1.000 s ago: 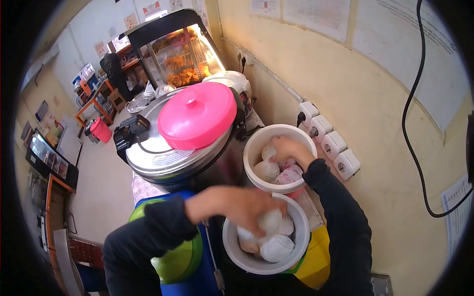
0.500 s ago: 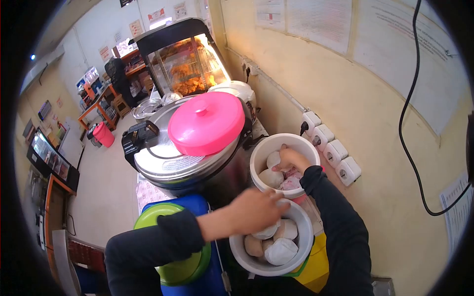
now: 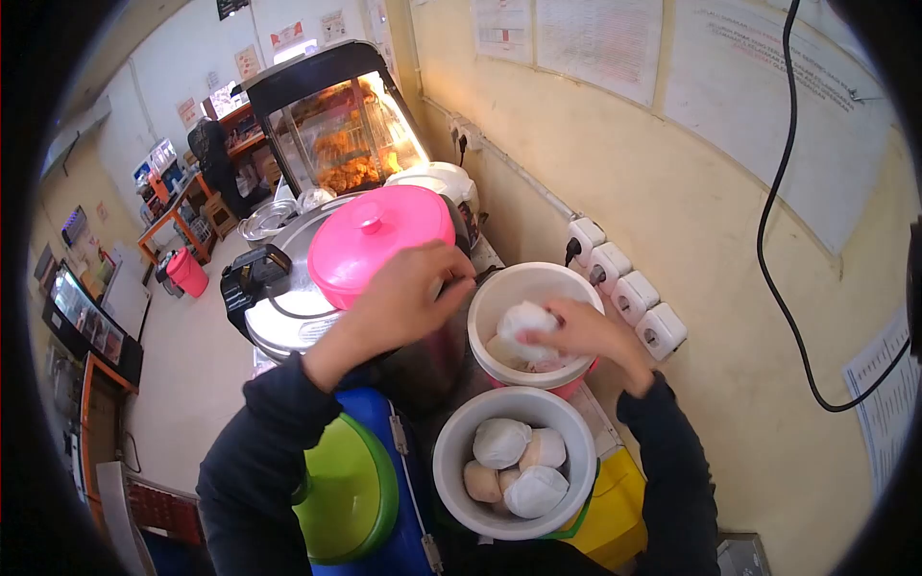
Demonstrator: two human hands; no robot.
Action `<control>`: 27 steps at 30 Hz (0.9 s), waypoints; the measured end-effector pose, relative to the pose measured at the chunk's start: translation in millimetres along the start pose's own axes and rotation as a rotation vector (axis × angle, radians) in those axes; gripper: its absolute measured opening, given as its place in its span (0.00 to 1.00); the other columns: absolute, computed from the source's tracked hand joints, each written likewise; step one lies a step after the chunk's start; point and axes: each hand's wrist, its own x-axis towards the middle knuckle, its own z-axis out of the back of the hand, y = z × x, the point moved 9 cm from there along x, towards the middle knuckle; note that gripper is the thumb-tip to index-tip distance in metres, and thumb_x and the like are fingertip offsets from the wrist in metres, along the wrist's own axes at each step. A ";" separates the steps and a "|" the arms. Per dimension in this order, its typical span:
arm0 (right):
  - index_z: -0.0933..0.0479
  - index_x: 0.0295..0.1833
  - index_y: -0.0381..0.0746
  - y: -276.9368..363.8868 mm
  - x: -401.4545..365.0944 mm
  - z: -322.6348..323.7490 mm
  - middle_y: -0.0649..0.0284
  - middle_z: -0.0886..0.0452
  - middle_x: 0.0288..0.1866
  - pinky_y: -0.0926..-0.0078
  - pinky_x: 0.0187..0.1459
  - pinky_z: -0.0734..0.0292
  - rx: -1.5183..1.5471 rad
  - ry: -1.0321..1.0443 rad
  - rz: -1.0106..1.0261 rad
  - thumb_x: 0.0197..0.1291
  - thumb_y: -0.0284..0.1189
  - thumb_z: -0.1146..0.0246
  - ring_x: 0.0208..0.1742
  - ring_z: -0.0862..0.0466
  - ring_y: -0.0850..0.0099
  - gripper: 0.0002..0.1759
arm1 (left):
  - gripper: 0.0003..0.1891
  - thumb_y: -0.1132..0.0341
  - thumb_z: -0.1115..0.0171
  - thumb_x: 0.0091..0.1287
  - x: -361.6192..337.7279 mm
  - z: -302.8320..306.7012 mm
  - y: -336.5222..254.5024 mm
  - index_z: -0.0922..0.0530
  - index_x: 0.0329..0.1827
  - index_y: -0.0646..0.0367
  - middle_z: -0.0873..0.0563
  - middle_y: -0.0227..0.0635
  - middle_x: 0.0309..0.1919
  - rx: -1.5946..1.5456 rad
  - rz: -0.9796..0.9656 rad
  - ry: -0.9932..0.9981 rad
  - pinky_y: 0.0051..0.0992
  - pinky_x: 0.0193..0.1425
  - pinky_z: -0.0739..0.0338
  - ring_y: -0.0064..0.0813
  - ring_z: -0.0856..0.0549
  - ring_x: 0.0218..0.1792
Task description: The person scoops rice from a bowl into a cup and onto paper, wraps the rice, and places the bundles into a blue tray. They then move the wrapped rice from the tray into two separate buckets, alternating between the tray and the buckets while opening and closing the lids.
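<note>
My right hand point(image 3: 583, 334) is closed on a round white paper-wrapped bundle point(image 3: 526, 328) inside the upper white bucket point(image 3: 487, 322). More wrapped bundles lie beneath it, partly hidden. My left hand point(image 3: 408, 293) hovers in front of the pink lid point(image 3: 379, 235), fingers bent and a gap between them and the thumb. Nothing shows in it. Nearer to me, a grey-white bucket point(image 3: 447, 470) holds several white and brownish wrapped bundles point(image 3: 502, 444).
The pink lid rests on a large steel cooker point(image 3: 274, 322) with a black handle. A glass food warmer point(image 3: 336, 125) stands behind. Green lid point(image 3: 351, 490) on a blue box point(image 3: 408, 523) at left. White wall sockets point(image 3: 634, 293) and a hanging black cable point(image 3: 768, 240) are at right.
My left hand has moved up and left, away from the nearer bucket. My right hand has lifted a wrapped bundle off the others in the upper bucket. The view has shifted slightly.
</note>
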 end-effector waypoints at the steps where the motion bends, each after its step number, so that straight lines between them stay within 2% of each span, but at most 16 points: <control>1: 0.21 0.57 0.32 26.1 -26.8 0.3 0.45 0.15 0.48 0.60 0.51 0.20 0.064 0.019 0.080 0.55 0.60 0.32 0.46 0.13 0.52 0.41 | 0.07 0.69 0.34 0.67 2.8 13.5 2.4 0.18 0.43 0.61 0.14 0.42 0.41 0.045 -0.014 -0.051 0.35 0.51 0.20 0.38 0.14 0.45; 4: 0.22 0.57 0.35 62.7 -88.6 -34.7 0.49 0.17 0.47 0.61 0.50 0.22 -0.094 0.134 0.209 0.54 0.58 0.30 0.48 0.16 0.56 0.39 | 0.11 0.66 0.33 0.66 4.8 46.3 31.9 0.20 0.49 0.58 0.18 0.45 0.48 0.364 -0.086 -0.216 0.38 0.58 0.25 0.45 0.20 0.55; 7: 0.20 0.57 0.40 86.2 -123.8 -76.7 0.57 0.20 0.43 0.64 0.49 0.23 -0.666 -0.085 0.372 0.56 0.51 0.29 0.47 0.20 0.63 0.31 | 0.15 0.62 0.33 0.67 2.4 50.4 75.7 0.21 0.54 0.56 0.22 0.44 0.58 0.470 0.057 -0.226 0.42 0.63 0.28 0.48 0.25 0.62; 8: 0.20 0.57 0.40 80.8 -125.9 -87.5 0.58 0.21 0.43 0.64 0.49 0.24 -0.731 -0.113 0.399 0.57 0.50 0.29 0.47 0.21 0.63 0.30 | 0.18 0.57 0.37 0.69 0.1 44.0 95.4 0.22 0.59 0.53 0.27 0.46 0.64 0.553 0.139 -0.182 0.49 0.66 0.31 0.49 0.27 0.65; 10: 0.19 0.57 0.40 68.5 -119.5 -100.9 0.60 0.23 0.43 0.64 0.48 0.25 -0.861 -0.169 0.449 0.57 0.48 0.29 0.46 0.23 0.64 0.28 | 0.19 0.54 0.39 0.71 -4.8 35.3 109.6 0.23 0.60 0.51 0.29 0.48 0.66 0.599 0.158 -0.182 0.53 0.67 0.32 0.50 0.30 0.68; 13: 0.18 0.49 0.40 67.8 -96.1 -49.5 0.59 0.22 0.41 0.58 0.45 0.25 -0.330 -0.155 0.502 0.55 0.43 0.29 0.45 0.22 0.59 0.22 | 0.19 0.53 0.42 0.73 -4.8 29.2 118.0 0.23 0.62 0.50 0.32 0.50 0.69 0.532 0.171 -0.193 0.56 0.68 0.34 0.52 0.33 0.70; 15: 0.17 0.49 0.41 37.1 -47.5 -11.7 0.55 0.20 0.41 0.54 0.48 0.25 -0.102 -0.283 0.330 0.57 0.41 0.30 0.45 0.19 0.55 0.19 | 0.19 0.53 0.43 0.73 -6.9 23.7 120.9 0.23 0.63 0.49 0.33 0.51 0.70 0.486 0.159 -0.207 0.57 0.68 0.34 0.54 0.35 0.71; 17: 0.19 0.54 0.36 -5.4 18.6 -18.7 0.49 0.17 0.46 0.58 0.52 0.23 -0.357 -0.169 0.204 0.60 0.40 0.32 0.49 0.16 0.53 0.22 | 0.19 0.54 0.43 0.74 -2.4 20.6 122.5 0.23 0.63 0.49 0.33 0.51 0.71 0.497 0.109 -0.244 0.57 0.68 0.34 0.56 0.37 0.72; 19: 0.20 0.54 0.35 -54.8 73.1 -73.9 0.47 0.17 0.53 0.57 0.57 0.23 -0.508 0.241 0.070 0.53 0.43 0.28 0.55 0.17 0.51 0.28 | 0.19 0.54 0.44 0.74 -1.0 16.8 127.1 0.23 0.63 0.49 0.33 0.51 0.70 0.525 0.104 -0.249 0.57 0.68 0.33 0.57 0.36 0.72; 22: 0.20 0.55 0.35 -55.5 84.5 -113.8 0.45 0.17 0.56 0.57 0.60 0.24 -0.715 0.298 0.169 0.45 0.46 0.25 0.58 0.18 0.50 0.34 | 0.19 0.54 0.45 0.74 0.2 18.2 126.7 0.23 0.63 0.50 0.33 0.51 0.70 0.528 0.120 -0.238 0.57 0.68 0.33 0.57 0.37 0.72; 25: 0.18 0.53 0.38 -45.5 84.8 -121.7 0.46 0.16 0.56 0.57 0.59 0.22 -0.862 0.262 0.172 0.38 0.44 0.22 0.55 0.15 0.52 0.35 | 0.20 0.53 0.46 0.75 -1.3 19.4 122.3 0.23 0.63 0.50 0.33 0.52 0.71 0.509 0.153 -0.225 0.58 0.67 0.32 0.57 0.37 0.72; 27: 0.19 0.53 0.38 -38.4 77.6 -106.5 0.46 0.16 0.55 0.57 0.59 0.22 -0.751 0.286 0.068 0.39 0.43 0.22 0.55 0.15 0.53 0.34 | 0.20 0.52 0.47 0.75 0.1 18.3 121.7 0.23 0.64 0.50 0.33 0.52 0.71 0.506 0.167 -0.227 0.59 0.67 0.32 0.57 0.37 0.73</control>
